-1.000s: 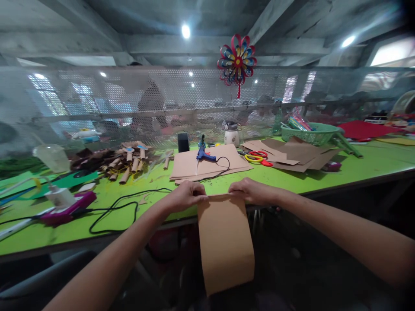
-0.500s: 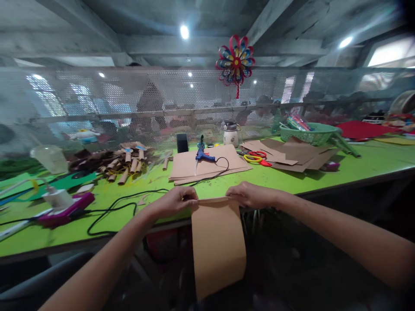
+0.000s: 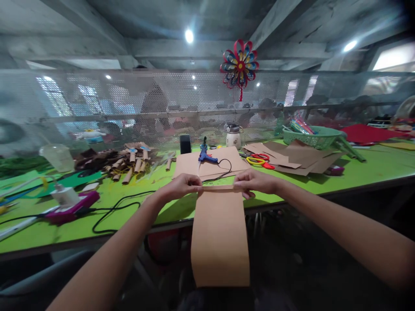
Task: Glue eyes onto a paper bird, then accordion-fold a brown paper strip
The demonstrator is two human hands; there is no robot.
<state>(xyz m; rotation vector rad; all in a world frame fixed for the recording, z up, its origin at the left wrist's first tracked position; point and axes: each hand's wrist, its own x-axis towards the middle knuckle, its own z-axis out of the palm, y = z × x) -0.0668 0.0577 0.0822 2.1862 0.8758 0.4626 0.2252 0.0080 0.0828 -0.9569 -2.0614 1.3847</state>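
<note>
A long strip of brown kraft paper (image 3: 221,235) hangs over the table's front edge, its far end folded into a narrow band. My left hand (image 3: 185,186) pinches the left corner of that fold between thumb and fingers. At the right corner, my right hand (image 3: 254,182) grips the same fold, some fingers curled beneath. Just beyond the hands lies a stack of brown paper sheets (image 3: 238,160), with a blue glue gun (image 3: 208,158) standing on it and its black cord running off across the sheets.
Scissors with red and yellow handles (image 3: 256,161) lie beside brown paper pieces (image 3: 293,160). A green basket (image 3: 313,139), a lidded jar (image 3: 233,137) and a dark phone-like block (image 3: 185,144) stand at the back. To the left are rolled paper tubes (image 3: 138,164), a purple power strip (image 3: 73,209) and a plastic cup (image 3: 57,158).
Both hands have raised the folded end slightly and moved it away from me, over the table edge. The fold now shows as a flat, even band, and the hanging strip has straightened.
</note>
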